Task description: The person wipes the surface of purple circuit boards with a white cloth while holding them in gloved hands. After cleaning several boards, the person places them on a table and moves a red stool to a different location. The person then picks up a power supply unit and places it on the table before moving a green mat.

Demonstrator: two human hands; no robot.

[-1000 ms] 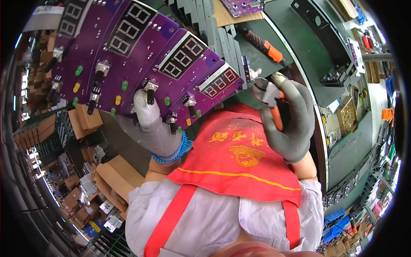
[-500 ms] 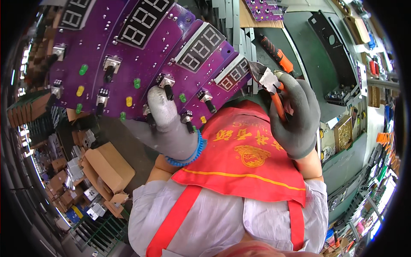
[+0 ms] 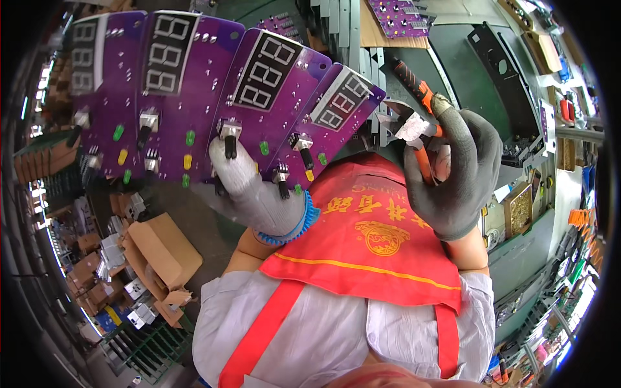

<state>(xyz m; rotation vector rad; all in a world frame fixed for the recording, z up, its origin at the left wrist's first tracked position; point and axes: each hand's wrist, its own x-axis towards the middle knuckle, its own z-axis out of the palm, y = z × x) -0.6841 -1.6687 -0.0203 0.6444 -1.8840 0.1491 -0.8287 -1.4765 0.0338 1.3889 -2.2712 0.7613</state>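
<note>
left hand [image 3: 255, 194] pinching the purple circuit board [image 3: 210, 119] at its near edge, thumb on top; right hand [image 3: 456, 171] wrapped round the cutters [image 3: 411, 127], jaws parted just right of the board. best hold that board steady, jaws clear of its displays [image 3: 266, 70] and lights [image 3: 190, 138].

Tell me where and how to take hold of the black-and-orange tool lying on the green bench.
Its dark barrel, probably from above, closing across it: it is long, narrow, lies slantwise and shows uncovered, whereas the orange end appears close to the right grip.
</note>
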